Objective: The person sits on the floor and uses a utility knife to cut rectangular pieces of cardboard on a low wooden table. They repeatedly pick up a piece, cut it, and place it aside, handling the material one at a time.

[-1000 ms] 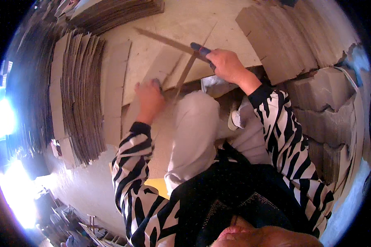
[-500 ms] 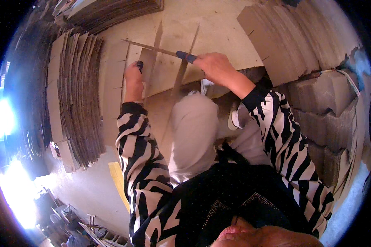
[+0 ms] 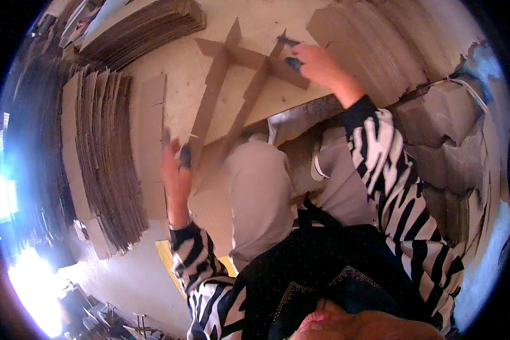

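Observation:
Two long brown cardboard strips [image 3: 212,93] stand on edge over the pale board [image 3: 178,85], slanting toward my knees. A shorter cardboard strip [image 3: 246,58] crosses both near their far ends and appears slotted into them. My right hand [image 3: 317,65], dark covers on its fingertips, hovers by the far end of the right long strip, thumb and finger apart. To the left of the strips, my left hand [image 3: 177,173] has its fingers apart, one of them blurred. It is nearest to a flat slotted cardboard piece [image 3: 151,113], and nothing shows in its grip.
A standing row of cardboard strips [image 3: 105,158] is at the left. More stacks lie at the far left [image 3: 147,31] and far right [image 3: 368,48]. Bundled cardboard [image 3: 436,119] is piled beside my right arm. Something yellow [image 3: 167,255] lies by my left forearm.
The short strip, formerly held in my right hand, now sits across both long strips. My left hand has let go and drawn back toward me; my right hand has moved up and right.

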Available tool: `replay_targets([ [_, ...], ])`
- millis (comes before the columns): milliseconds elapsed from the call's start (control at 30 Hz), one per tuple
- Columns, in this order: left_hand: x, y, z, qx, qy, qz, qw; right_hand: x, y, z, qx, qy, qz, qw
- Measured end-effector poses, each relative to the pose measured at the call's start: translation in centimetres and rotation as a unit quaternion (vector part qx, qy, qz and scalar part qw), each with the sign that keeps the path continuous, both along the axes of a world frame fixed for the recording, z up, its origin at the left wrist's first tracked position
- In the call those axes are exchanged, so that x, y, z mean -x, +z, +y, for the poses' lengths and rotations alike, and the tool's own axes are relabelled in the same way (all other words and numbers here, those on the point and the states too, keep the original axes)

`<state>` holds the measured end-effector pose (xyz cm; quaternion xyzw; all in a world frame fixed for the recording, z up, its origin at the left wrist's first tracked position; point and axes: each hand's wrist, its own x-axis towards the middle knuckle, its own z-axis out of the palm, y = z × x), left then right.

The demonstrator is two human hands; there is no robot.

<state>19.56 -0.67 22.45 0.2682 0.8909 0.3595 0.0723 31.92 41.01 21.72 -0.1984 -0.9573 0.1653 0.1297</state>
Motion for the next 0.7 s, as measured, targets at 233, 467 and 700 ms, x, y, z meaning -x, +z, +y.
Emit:
replay_targets([
  [233,-6.6,-4.7,-3.9,-0.267,0.128,0.003,0.955,-14.6,-1.1,4.6,-0.205,-0.25,-0.185,0.928],
  [467,-2.0,-4.4,6.9,-0.282,0.13,0.096,0.946,-12.4,2.4,4.8,-0.146,-0.199,-0.012,0.969],
  [700,3.1,-3.0,9.3,-0.102,0.106,0.115,0.982,-3.6,7.0,-5.1,0.082,0.115,0.187,0.972],
])
